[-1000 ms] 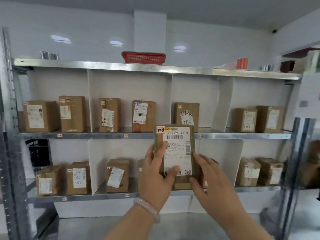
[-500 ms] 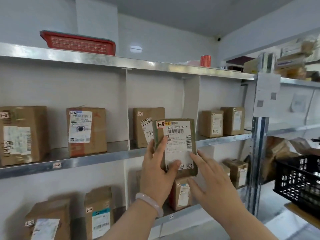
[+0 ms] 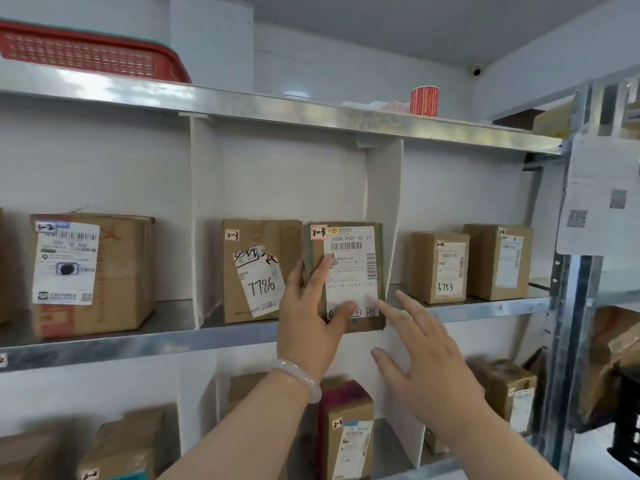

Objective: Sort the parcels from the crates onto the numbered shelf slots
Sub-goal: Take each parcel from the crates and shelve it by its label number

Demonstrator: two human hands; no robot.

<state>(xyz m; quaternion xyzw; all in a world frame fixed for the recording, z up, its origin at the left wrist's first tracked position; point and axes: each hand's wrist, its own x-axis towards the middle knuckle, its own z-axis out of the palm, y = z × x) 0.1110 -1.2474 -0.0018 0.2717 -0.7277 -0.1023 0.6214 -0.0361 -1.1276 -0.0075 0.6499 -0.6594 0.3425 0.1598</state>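
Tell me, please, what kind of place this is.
Probably a parcel pickup station or small sorting room: metal shelving split by white dividers, cardboard parcels with shipping labels, and handwritten slot tags such as 1-3.

A storeroom corner is shown, bounded by white walls [image 3: 346, 74] and a pale grey ceiling [image 3: 381, 22]. A square white pillar [image 3: 211, 39] is set against the back wall, and a small dome camera [image 3: 477, 70] is mounted high in the corner. Along the back wall galvanised steel shelving [image 3: 138, 344] is fixed, its bays parted by white divider panels [image 3: 384, 202]. A red plastic basket [image 3: 86, 53] and a red roll of tape [image 3: 424, 101] are kept on the top shelf [image 3: 277, 109]. A printed sheet [image 3: 602, 195] bearing QR codes is stuck at the grey upright post [image 3: 568, 341] on the right. A strip of pale floor [image 3: 595, 459] is seen below, and the whole is softly and evenly lit.
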